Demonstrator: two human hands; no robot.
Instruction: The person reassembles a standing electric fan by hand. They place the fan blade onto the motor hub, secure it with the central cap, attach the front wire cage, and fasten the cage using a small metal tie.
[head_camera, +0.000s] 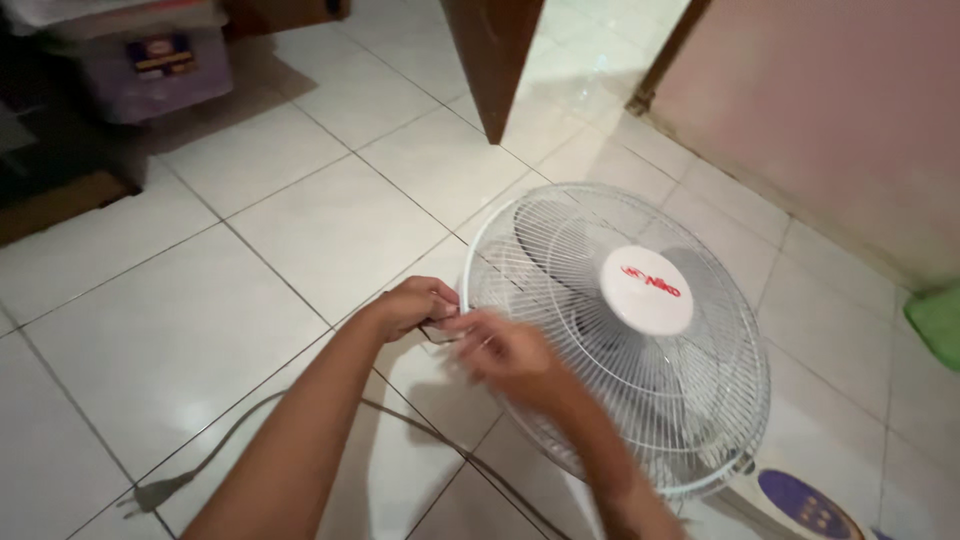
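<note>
White fan (640, 330) lies on the tiled floor (200, 320), grille up. Left hand (412, 305) curled at the grille rim, right hand (505, 350) blurred beside it, grip unclear. Grey power cord (230, 440) trails left.

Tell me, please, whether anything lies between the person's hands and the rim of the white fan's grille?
Nothing visible does. The left hand and the right hand are both already at the left rim of the fan grille; the grey power cord lies on the floor tiles below, clear of them.

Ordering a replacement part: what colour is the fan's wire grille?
White, seen clearly in the head view: the fan grille, where both hands work at its rim.
</note>
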